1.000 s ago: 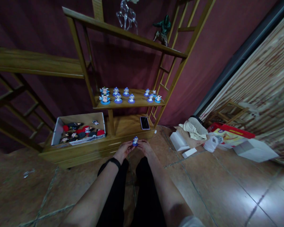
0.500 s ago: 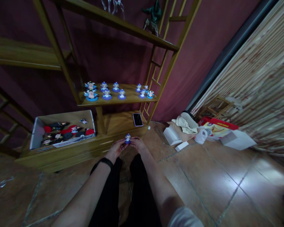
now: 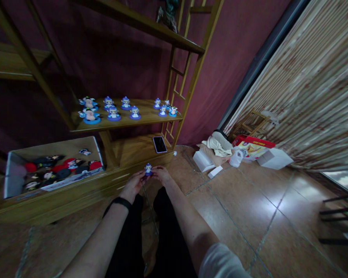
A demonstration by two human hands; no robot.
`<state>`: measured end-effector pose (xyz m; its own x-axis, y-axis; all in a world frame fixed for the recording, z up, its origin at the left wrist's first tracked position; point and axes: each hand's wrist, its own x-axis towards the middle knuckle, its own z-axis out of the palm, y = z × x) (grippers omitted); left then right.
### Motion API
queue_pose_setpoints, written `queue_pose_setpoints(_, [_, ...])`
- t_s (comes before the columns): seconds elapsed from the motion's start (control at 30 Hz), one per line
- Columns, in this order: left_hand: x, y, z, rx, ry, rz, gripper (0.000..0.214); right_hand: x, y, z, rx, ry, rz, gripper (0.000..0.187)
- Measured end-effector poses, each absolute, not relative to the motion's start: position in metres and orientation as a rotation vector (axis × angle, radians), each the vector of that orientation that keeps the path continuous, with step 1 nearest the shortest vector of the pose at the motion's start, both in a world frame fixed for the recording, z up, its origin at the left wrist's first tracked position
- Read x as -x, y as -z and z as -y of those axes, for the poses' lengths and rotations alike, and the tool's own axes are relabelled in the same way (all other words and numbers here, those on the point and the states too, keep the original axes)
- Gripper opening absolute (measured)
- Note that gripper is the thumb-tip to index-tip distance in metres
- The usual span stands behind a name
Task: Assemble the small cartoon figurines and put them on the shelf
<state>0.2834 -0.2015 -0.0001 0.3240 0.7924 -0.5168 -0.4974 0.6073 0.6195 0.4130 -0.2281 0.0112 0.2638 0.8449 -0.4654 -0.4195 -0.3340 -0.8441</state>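
A small blue figurine sits between my two hands, just in front of the low wooden shelf unit. My left hand, with a black band at the wrist, pinches it from the left. From the right, my right hand grips the same figurine with closed fingers. Several similar blue figurines stand in rows on the middle shelf above.
A cardboard box with several red and black figurines rests on the bottom ledge at left. A phone lies on that ledge. White boxes, a cloth pile and a plastic bag clutter the tiled floor at right.
The view has swung to the right and everything has slid left in the picture. Both hands still hold the figurine in the same place.
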Motion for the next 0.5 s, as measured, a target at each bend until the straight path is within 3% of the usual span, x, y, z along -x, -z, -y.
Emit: queue_pose_setpoints(0.5, [-0.2827, 0.0008, 0.2015, -0.344, -0.907, -0.852, 0.016, -0.4128, -0.0114, 0.2296, 1.376, -1.384, 0.492, 0.014])
